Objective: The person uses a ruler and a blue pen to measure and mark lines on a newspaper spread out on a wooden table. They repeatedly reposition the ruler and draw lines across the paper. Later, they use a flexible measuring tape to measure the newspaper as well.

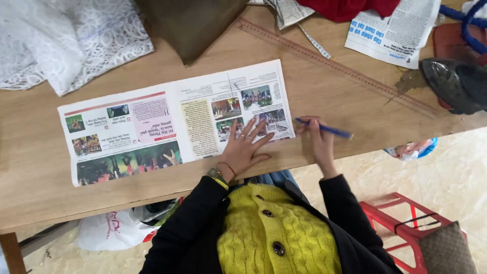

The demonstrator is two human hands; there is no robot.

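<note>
Left hand (244, 147) spread flat, pressing folded colour-printed newspaper sheet (172, 122) on wooden table (329, 96). Right hand (318, 139) pinching blue pen (324, 128), tip apparently at sheet's edge.

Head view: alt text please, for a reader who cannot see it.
A person's left hand presses flat on a newspaper sheet on a wooden table, while the right hand holds a blue pen at the sheet's edge. A long ruler lies beyond.

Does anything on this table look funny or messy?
A little. The long wooden ruler lies slanted across the table, its top end tucked under newspaper scraps. Pen lines are drawn across the newspaper under the left hand.
</note>
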